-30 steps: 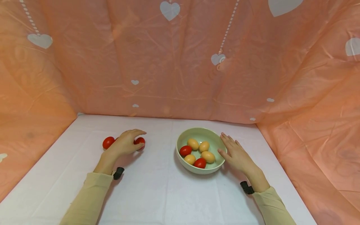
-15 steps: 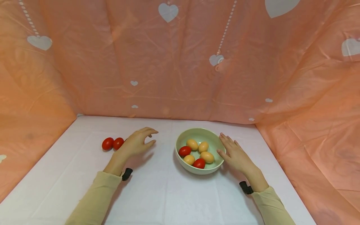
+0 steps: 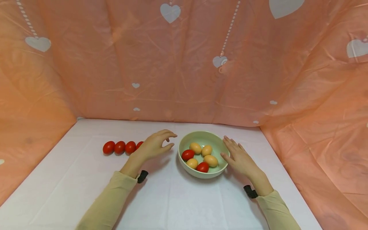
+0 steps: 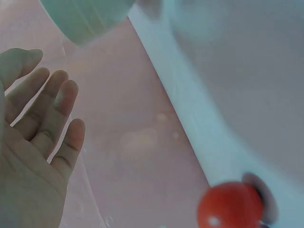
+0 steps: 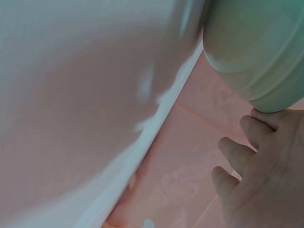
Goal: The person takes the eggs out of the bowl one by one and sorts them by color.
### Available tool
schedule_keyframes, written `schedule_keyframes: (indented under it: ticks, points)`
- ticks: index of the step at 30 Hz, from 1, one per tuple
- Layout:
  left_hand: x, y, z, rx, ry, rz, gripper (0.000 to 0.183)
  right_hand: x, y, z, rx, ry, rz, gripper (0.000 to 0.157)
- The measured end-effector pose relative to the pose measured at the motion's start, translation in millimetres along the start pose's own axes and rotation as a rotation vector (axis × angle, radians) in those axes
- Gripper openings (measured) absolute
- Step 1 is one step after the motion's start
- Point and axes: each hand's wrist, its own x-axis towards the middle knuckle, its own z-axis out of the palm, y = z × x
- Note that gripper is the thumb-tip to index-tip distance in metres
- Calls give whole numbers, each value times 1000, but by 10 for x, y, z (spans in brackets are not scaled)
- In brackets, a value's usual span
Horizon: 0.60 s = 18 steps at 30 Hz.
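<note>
My left hand [image 3: 153, 145] is between the red row and the bowl, its thumb and fingers apart. Nothing lies in its palm in the left wrist view. Behind it, a row of glossy red ovals [image 3: 119, 147], like small tomatoes, lies on the cloth; the nearest is partly covered by the hand. A pale green bowl [image 3: 202, 175] holds several yellow egg-shaped pieces [image 3: 211, 160] and two red ovals [image 3: 188, 155]. My right hand [image 3: 241, 159], fingers straight, rests against the bowl's right rim. In the right wrist view its fingers [image 5: 259, 130] touch the bowl's outer wall [image 5: 266, 61].
A white cloth [image 3: 169, 204] covers the table. Orange-pink curtains [image 3: 172, 80] with pale hearts enclose the back and sides. Dark bands [image 3: 142, 176] sit at both wrists, beside beige sleeves.
My left hand has moved right, from over the red row toward the bowl, uncovering more red ovals. The right hand and bowl have barely moved.
</note>
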Motion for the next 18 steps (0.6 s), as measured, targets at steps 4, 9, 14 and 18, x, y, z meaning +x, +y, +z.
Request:
schedule_keyframes:
  ticks: [4,9,14,18]
  points:
    - [102,85,53,-8,-10,26,36,-3,-5,-3,-1,2,-1,69]
    - [229,192,117,-19,-46,56,35,-1,-11,-3,2,7,-3,68]
    - [335,290,180,-31,-103,71,36,3,-7,4,-2,4,-5,69]
    - [412,350,239,-20,-160,90,36,3,-11,-2,4,4,-2,69]
